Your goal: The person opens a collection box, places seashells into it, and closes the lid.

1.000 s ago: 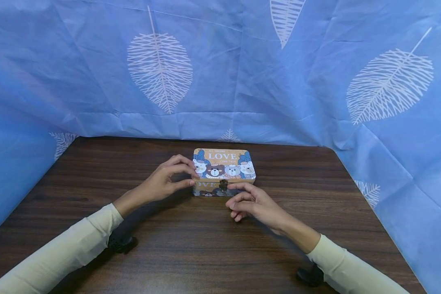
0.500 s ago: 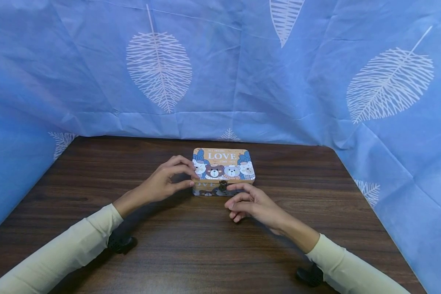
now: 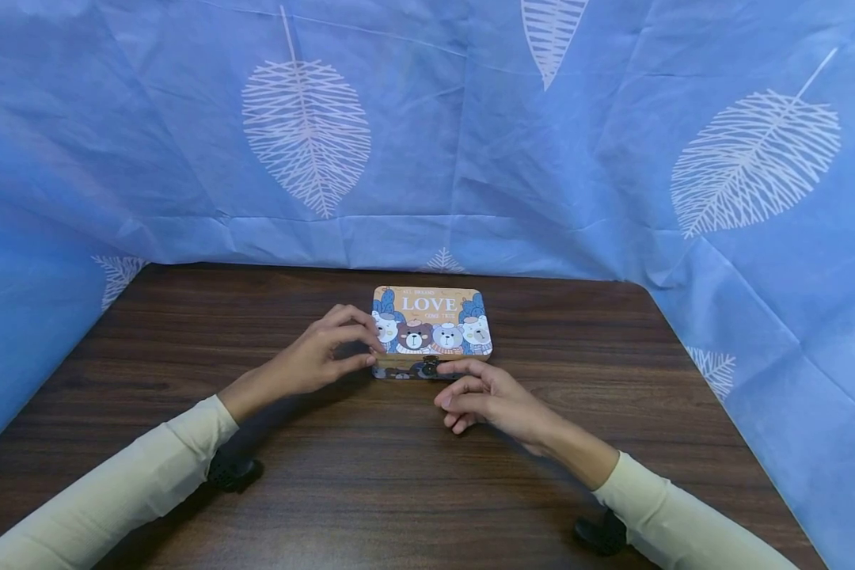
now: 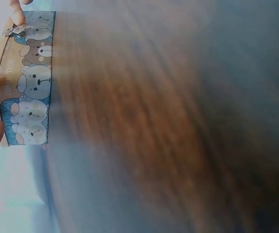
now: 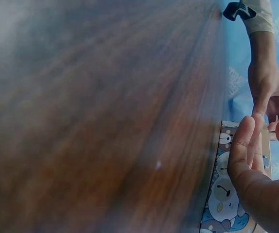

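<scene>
A small rectangular tin box (image 3: 427,309) with bears and the word LOVE on its lid sits at the back middle of the table. My left hand (image 3: 321,348) holds its left front corner, thumb low and fingers by the lid edge. In the left wrist view, these fingertips meet the lid rim of the box (image 4: 35,80). My right hand (image 3: 495,400) is at the front, index finger extended to the metal clasp (image 3: 430,366), its other fingers loosely bent and holding nothing. That fingertip touches the clasp (image 4: 17,31) in the left wrist view. The box's inside is hidden.
The dark wood-grain table (image 3: 370,475) stretches in front of the box. Behind it and along the sides hangs a blue cloth (image 3: 427,142) with white leaf prints. Black wrist devices (image 3: 235,473) sit under both sleeves.
The front edge of the lid has come down slightly, covering more of the box's front face, including its lettering. Both hands have stayed nearly in place.
</scene>
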A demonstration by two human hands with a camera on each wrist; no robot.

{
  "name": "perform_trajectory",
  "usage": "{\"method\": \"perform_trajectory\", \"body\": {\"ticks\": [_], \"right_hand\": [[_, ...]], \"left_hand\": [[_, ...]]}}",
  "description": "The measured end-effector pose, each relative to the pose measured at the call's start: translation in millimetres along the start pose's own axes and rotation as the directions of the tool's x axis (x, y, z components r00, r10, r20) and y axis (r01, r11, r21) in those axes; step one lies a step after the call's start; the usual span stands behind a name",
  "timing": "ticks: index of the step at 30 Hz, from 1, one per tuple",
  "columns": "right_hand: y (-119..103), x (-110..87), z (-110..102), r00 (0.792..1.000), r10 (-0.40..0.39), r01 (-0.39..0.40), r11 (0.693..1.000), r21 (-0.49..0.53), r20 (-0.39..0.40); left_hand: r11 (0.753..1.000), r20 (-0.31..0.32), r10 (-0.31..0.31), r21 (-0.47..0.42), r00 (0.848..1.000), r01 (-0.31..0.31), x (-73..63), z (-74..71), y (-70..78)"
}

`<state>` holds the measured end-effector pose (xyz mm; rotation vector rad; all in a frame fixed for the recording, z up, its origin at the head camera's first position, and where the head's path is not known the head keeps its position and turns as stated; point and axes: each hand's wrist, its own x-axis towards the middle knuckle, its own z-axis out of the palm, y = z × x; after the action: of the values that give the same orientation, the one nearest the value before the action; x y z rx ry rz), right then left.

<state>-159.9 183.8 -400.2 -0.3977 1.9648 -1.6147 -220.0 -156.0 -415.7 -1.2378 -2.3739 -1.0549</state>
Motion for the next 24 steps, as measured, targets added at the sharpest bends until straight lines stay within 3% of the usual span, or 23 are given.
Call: {"method": "perform_trajectory", "body": {"ticks": [6,11,13,16,22,24], "right_hand": [[-4,-2.0,-3,1.000,-0.005,0.005,0.999,-0.048,0.002],[-15,-5.7,-10,0.996,-0.089,0.085,0.973,-0.213,-0.008],[-19,-6.5,-13,0.990,-0.139,0.122,0.942,-0.314,-0.031],[-25,-6.2,-18,0.968,-0.238,0.176,0.870,-0.461,-0.080],[-32,1.4,-27,0.884,-0.449,0.266,0.715,-0.647,-0.133],[-34,6.4,-29,0.868,-0.480,0.261,0.658,-0.706,-0.127]], "left_hand": [[1.000,0.013,-0.021,0.001,1.000,0.021,1.0,-2.6,3.2],[0.998,0.020,-0.069,-0.002,0.997,0.069,3.0,-4.6,7.1],[0.995,0.022,-0.101,-0.002,0.995,0.101,3.9,-5.2,8.3],[0.988,0.033,-0.156,0.019,0.987,0.156,5.9,-5.8,10.3],[0.969,0.101,-0.236,0.104,0.966,0.226,12.8,-2.7,13.0],[0.964,0.122,-0.249,0.125,0.961,0.234,15.3,-1.2,14.0]]}}
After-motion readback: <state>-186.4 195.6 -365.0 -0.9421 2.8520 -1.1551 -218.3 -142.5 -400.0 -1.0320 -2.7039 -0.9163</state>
